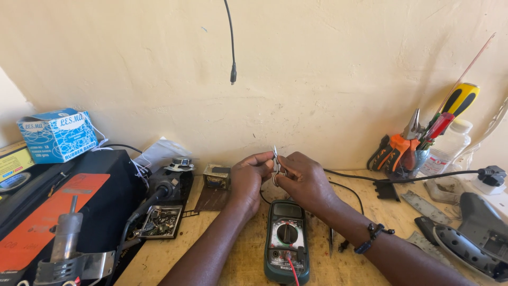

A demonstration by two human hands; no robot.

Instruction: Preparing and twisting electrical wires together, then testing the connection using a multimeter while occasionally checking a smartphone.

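Left hand (250, 173): raised above the desk (233, 254), fingers pinched shut on one side of a small metal part (275, 159).
Right hand (302, 179): fingers closed on the other side of the same part; a dark bead bracelet (373, 235) sits on the wrist.
Metal part: a thin, bright strip standing upright between both hands, above the meter and near the wall. Judged reason for the two-handed pinch: it keeps a small piece steady at eye level.
Meter (286, 239): a green-cased multimeter lying flat just below the hands, dial facing up, within easy view. A red lead (290, 267) runs off its lower edge.
Tool cup (413, 159): at the right by the wall, holding pliers and screwdrivers upright, handles up for grabbing.
Left side: a black case (58, 201) with an orange panel, a blue box (57, 135) behind it, a tray of small hardware (160, 220).
Hidden: the part's lower end is covered by fingers, so its full shape is unclear. The iron (471, 233) at right is cut off by the frame.
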